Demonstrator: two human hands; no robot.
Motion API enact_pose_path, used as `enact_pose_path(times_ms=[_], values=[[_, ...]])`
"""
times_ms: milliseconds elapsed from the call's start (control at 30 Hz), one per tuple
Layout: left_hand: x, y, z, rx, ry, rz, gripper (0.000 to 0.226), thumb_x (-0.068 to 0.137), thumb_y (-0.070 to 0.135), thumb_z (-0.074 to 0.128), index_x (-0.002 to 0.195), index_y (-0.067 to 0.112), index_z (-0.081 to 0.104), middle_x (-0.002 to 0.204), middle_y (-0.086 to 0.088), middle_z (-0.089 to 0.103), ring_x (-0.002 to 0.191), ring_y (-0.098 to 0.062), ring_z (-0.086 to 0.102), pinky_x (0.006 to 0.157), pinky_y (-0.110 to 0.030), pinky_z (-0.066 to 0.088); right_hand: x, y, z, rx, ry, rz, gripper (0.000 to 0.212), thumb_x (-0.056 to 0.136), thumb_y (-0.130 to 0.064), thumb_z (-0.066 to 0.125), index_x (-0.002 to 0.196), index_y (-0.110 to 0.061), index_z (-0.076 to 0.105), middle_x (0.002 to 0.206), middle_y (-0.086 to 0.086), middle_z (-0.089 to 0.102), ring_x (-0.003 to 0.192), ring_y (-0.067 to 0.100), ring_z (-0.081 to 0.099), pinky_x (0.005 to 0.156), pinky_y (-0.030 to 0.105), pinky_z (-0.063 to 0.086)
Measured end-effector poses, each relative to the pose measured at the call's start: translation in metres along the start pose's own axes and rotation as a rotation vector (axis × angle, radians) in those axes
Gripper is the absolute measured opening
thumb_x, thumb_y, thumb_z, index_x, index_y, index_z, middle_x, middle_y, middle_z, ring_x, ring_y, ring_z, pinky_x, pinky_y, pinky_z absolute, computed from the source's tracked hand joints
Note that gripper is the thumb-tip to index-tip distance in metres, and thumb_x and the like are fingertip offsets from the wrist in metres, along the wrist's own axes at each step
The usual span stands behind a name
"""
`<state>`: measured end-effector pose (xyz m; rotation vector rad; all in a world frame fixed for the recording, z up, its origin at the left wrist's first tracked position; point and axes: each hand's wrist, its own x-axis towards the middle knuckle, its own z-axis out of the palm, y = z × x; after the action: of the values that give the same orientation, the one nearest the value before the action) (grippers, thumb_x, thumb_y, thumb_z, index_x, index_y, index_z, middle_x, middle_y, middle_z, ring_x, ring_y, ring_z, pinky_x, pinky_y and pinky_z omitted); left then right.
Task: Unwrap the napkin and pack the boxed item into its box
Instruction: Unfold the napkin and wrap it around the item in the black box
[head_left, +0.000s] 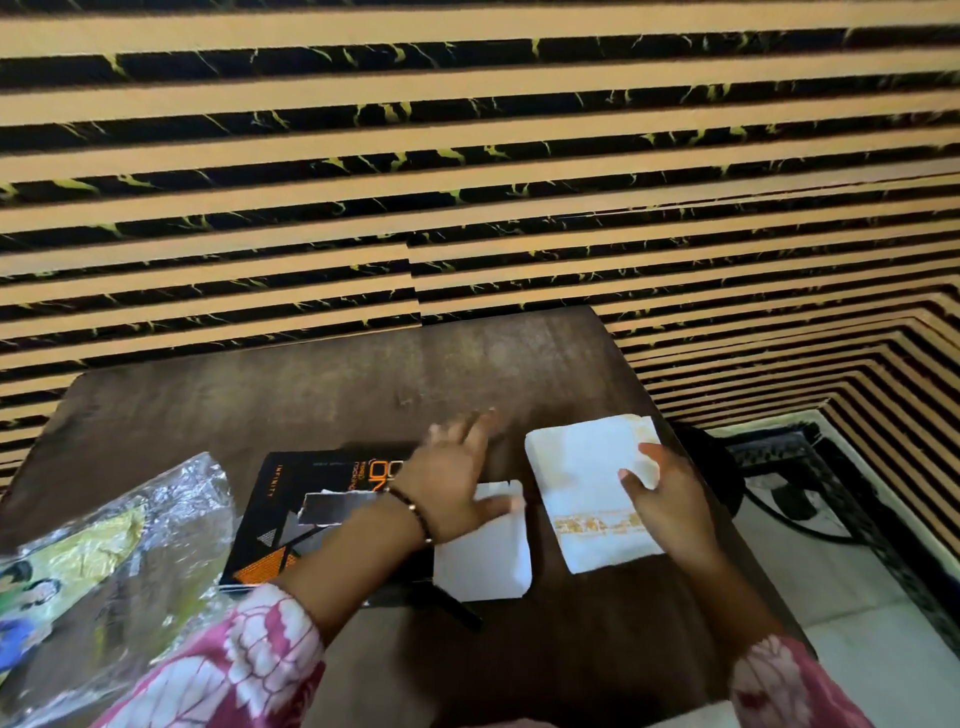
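far table (311, 384): bare dark wood from back edge down to the things in front, open passage across the full width
left front: crinkled plastic wrapper (104, 561) covers the corner, blocks low passes there
centre: black box (291, 499) lies flat, just beside the wrapper, narrow strip of table between them
left hand (457, 488): fingers spread over the box's right end, forearm crosses above the box, white sheet (483, 561) under the wrist
right: napkin (587, 488) flat, right hand (660, 499) resting on its right edge
gap: slim strip of wood between white sheet and napkin
near edge: bare wood between the two sleeves
right side: table edge close to napkin, floor beyond
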<state>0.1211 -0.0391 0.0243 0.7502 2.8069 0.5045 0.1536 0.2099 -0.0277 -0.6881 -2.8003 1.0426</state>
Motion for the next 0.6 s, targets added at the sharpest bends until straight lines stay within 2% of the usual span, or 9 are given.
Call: enact_pose_path(times_ms=[33, 100, 167, 233, 300, 400, 467, 533, 600], values=[[0.010, 0.012, 0.010, -0.132, 0.033, -0.009, 0.090, 0.081, 0.060, 0.056, 0.148, 0.016, 0.015, 0.149, -0.012, 0.030, 0.135, -0.029, 0.033, 0.112, -0.041, 0.029, 0.011, 0.008, 0.002, -0.031, -0.031, 0.074, 0.051, 0.085, -0.031, 0.062, 0.130, -0.012, 0.048, 0.133, 0.012, 0.053, 0.120, 0.030, 0.051, 0.097, 0.038, 0.043], [0.030, 0.035, 0.037, -0.333, 0.026, -0.052, 0.082, 0.077, 0.064, 0.051, 0.141, 0.018, 0.032, 0.135, -0.009, 0.047, 0.123, -0.026, 0.047, 0.103, -0.041, 0.041, 0.029, 0.022, 0.007, -0.043, -0.113, 0.176, 0.059, 0.080, -0.037, 0.065, 0.129, -0.011, 0.047, 0.130, 0.013, 0.055, 0.116, 0.031, 0.054, 0.096, 0.041, 0.047], [0.049, 0.048, 0.069, -0.506, -0.037, -0.179, 0.077, 0.077, 0.057, 0.056, 0.137, 0.014, 0.037, 0.134, -0.008, 0.051, 0.122, -0.025, 0.049, 0.103, -0.039, 0.041, 0.039, 0.030, 0.014, -0.050, -0.183, 0.256, 0.066, 0.076, -0.041, 0.068, 0.130, -0.010, 0.044, 0.130, 0.013, 0.055, 0.117, 0.032, 0.054, 0.099, 0.042, 0.045], [0.066, 0.054, 0.095, -0.674, -0.095, -0.368, 0.062, 0.085, 0.039, 0.062, 0.136, 0.010, 0.043, 0.138, -0.010, 0.051, 0.124, -0.026, 0.050, 0.106, -0.037, 0.039, 0.045, 0.036, 0.019, -0.071, -0.200, 0.289, 0.072, 0.074, -0.043, 0.069, 0.132, -0.010, 0.042, 0.131, 0.013, 0.055, 0.119, 0.033, 0.052, 0.100, 0.042, 0.043], [0.079, 0.056, 0.111, -0.796, -0.095, -0.567, 0.053, 0.087, 0.032, 0.061, 0.132, 0.007, 0.049, 0.137, -0.012, 0.053, 0.123, -0.028, 0.051, 0.105, -0.036, 0.040, 0.049, 0.037, 0.021, -0.059, -0.198, 0.289, 0.070, 0.073, -0.040, 0.071, 0.130, -0.010, 0.044, 0.128, 0.012, 0.057, 0.117, 0.032, 0.054, 0.096, 0.040, 0.046], [0.093, 0.061, 0.120, -0.758, -0.062, -0.659, 0.056, 0.087, 0.032, 0.060, 0.133, 0.004, 0.046, 0.138, -0.015, 0.051, 0.125, -0.030, 0.049, 0.104, -0.034, 0.040, 0.060, 0.042, 0.012, 0.059, -0.226, 0.303, 0.053, 0.072, -0.030, 0.074, 0.116, -0.008, 0.055, 0.113, 0.011, 0.065, 0.102, 0.030, 0.063, 0.085, 0.034, 0.050], [0.098, 0.062, 0.125, -0.730, -0.044, -0.699, 0.058, 0.086, 0.033, 0.061, 0.133, 0.003, 0.046, 0.137, -0.016, 0.051, 0.125, -0.031, 0.049, 0.104, -0.036, 0.041, 0.067, 0.047, 0.005, 0.261, -0.270, 0.373, 0.040, 0.068, -0.023, 0.077, 0.101, -0.006, 0.062, 0.099, 0.010, 0.070, 0.089, 0.028, 0.068, 0.083, 0.039, 0.055], [0.103, 0.063, 0.131, -0.685, -0.018, -0.746, 0.056, 0.085, 0.031, 0.059, 0.132, 0.001, 0.047, 0.136, -0.018, 0.051, 0.124, -0.032, 0.049, 0.103, -0.039, 0.042, 0.072, 0.051, -0.005, 0.441, -0.370, 0.443, 0.036, 0.067, -0.017, 0.078, 0.098, -0.003, 0.066, 0.093, 0.012, 0.073, 0.082, 0.028, 0.070, 0.076, 0.042, 0.057], [0.106, 0.065, 0.133, -0.636, -0.027, -0.791, 0.054, 0.087, 0.023, 0.054, 0.133, -0.002, 0.042, 0.138, -0.020, 0.047, 0.125, -0.034, 0.047, 0.104, -0.041, 0.040, 0.071, 0.050, -0.013, 0.517, -0.461, 0.463, 0.028, 0.071, -0.011, 0.077, 0.096, -0.003, 0.068, 0.092, 0.013, 0.073, 0.079, 0.026, 0.070, 0.065, 0.033, 0.055]])
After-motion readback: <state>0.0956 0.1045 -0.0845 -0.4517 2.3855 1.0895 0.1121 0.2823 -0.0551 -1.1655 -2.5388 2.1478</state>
